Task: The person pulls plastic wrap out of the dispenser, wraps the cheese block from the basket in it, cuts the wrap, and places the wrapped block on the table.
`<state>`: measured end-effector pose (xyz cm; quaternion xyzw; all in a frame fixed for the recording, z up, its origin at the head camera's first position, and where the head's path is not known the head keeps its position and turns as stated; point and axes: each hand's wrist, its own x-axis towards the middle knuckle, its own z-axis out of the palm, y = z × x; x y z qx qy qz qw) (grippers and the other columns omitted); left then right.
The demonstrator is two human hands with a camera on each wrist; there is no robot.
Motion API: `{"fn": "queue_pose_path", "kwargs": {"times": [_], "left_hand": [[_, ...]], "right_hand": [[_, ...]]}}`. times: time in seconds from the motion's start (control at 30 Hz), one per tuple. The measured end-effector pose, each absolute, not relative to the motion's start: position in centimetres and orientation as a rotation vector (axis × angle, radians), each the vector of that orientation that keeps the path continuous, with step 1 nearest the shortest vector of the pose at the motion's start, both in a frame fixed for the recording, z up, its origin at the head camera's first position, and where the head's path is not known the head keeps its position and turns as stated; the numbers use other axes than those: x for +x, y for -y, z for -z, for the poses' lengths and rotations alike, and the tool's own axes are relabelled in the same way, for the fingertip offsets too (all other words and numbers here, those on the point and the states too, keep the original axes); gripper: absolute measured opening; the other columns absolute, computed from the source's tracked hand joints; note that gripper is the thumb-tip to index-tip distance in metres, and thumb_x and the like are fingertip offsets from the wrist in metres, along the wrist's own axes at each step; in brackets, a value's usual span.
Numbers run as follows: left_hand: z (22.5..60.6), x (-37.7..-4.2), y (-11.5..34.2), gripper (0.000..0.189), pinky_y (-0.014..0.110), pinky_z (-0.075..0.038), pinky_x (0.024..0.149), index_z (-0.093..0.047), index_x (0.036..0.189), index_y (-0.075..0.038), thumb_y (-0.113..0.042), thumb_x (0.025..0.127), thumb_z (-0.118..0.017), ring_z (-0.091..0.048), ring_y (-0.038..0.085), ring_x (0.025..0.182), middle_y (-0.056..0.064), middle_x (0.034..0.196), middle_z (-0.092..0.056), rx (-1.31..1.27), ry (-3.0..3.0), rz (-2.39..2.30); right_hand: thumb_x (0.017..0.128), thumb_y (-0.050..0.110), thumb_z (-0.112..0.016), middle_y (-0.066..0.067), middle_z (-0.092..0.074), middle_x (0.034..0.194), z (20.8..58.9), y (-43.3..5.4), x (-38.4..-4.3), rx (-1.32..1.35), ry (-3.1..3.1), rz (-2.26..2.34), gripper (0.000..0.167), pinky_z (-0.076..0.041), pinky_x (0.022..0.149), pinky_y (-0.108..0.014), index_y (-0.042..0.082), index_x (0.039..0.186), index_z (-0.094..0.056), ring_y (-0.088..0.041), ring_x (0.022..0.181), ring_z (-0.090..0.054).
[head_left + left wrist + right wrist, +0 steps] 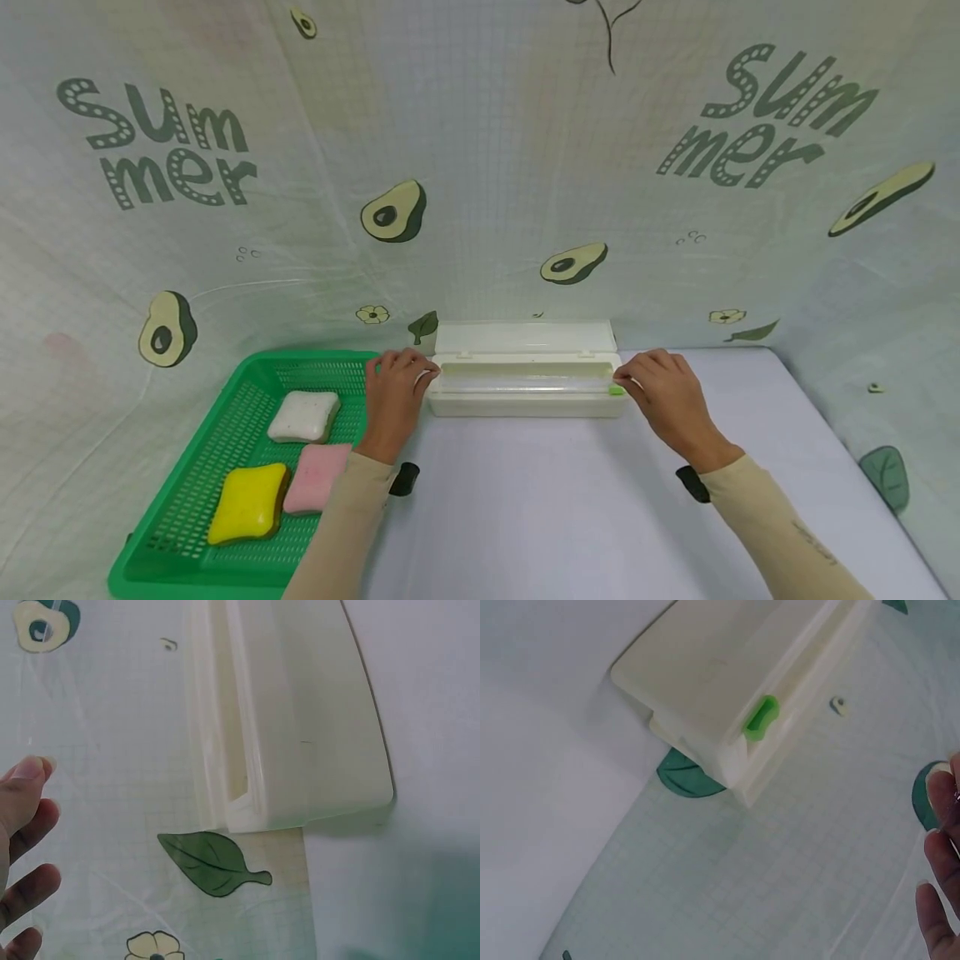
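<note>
A white cling film dispenser (528,407) stands at the back of the table with its lid (525,337) raised. Clear film (525,383) shows across its opening, and a green slide cutter (616,390) sits at the right end. At the dispenser's left end my left hand (393,400) pinches the film's edge between thumb and forefinger; the thumb and fingertips (28,769) meet in the left wrist view. My right hand (670,408) pinches the other side near the cutter. The film is so transparent that its outline is hard to follow.
To the left stands a green plastic basket (180,483) with a white sponge-like block (303,417), a pink one (318,477) and a yellow one (249,504). Behind the table (525,508) hangs a printed sheet (480,167) with avocados and lettering.
</note>
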<state>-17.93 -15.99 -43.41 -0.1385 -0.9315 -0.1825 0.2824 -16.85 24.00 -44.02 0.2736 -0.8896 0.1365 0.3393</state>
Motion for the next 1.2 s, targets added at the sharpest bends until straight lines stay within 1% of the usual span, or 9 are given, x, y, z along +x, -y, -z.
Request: {"fn": "queue_pose_path", "kwargs": {"times": [0.2,0.33,0.57,0.83,1.07,1.2], "left_hand": [[43.1,-17.8,16.1,0.004,0.055,-0.041,0.101,-0.082,0.096,-0.015,-0.015,0.092,-0.08,-0.059,0.03,0.104,0.004,0.102,-0.071,-0.384,2.475,0.508],[43.0,-17.8,16.1,0.004,0.055,-0.041,0.099,-0.082,0.095,-0.015,-0.015,0.092,-0.08,-0.059,0.029,0.102,0.003,0.101,-0.07,-0.387,2.462,0.506],[42.5,-17.6,16.1,0.005,0.054,-0.041,0.099,-0.082,0.096,-0.014,-0.014,0.091,-0.081,-0.059,0.028,0.103,0.003,0.101,-0.07,-0.382,2.452,0.51],[42.1,-17.4,16.0,0.006,0.055,-0.041,0.1,-0.081,0.096,-0.014,-0.016,0.091,-0.081,-0.059,0.029,0.102,0.003,0.101,-0.07,-0.382,2.449,0.535],[41.7,-17.2,16.1,0.004,0.057,-0.04,0.102,-0.081,0.096,-0.013,-0.015,0.093,-0.079,-0.059,0.03,0.102,0.004,0.101,-0.07,-0.379,2.448,0.556],[41.5,-17.2,16.1,0.005,0.057,-0.04,0.102,-0.082,0.097,-0.013,-0.013,0.092,-0.08,-0.059,0.03,0.103,0.003,0.101,-0.071,-0.378,2.435,0.562]], "right_hand": [[0.075,-0.001,-0.089,-0.005,-0.072,0.089,43.7,-24.1,-16.7,0.714,2.316,-0.369,0.026,-0.05,0.084,-0.051,0.007,0.093,-0.073,-0.031,0.093,-0.063],[0.078,0.0,-0.087,-0.005,-0.072,0.089,43.4,-24.1,-16.6,0.718,2.32,-0.385,0.023,-0.05,0.084,-0.051,0.007,0.094,-0.073,-0.031,0.094,-0.062],[0.074,-0.004,-0.089,-0.005,-0.072,0.088,42.9,-24.1,-16.4,0.718,2.315,-0.39,0.027,-0.05,0.085,-0.052,0.007,0.093,-0.073,-0.03,0.094,-0.062],[0.08,0.0,-0.087,-0.005,-0.071,0.087,42.4,-24.2,-16.4,0.743,2.282,-0.399,0.021,-0.048,0.081,-0.05,0.007,0.093,-0.072,-0.03,0.093,-0.062],[0.077,-0.001,-0.089,-0.005,-0.071,0.086,42.0,-24.3,-16.2,0.722,2.291,-0.396,0.022,-0.049,0.081,-0.05,0.006,0.09,-0.072,-0.03,0.092,-0.062],[0.077,-0.002,-0.089,-0.005,-0.071,0.086,41.7,-24.3,-16.2,0.717,2.291,-0.404,0.023,-0.049,0.081,-0.05,0.006,0.09,-0.072,-0.03,0.093,-0.062]]}}
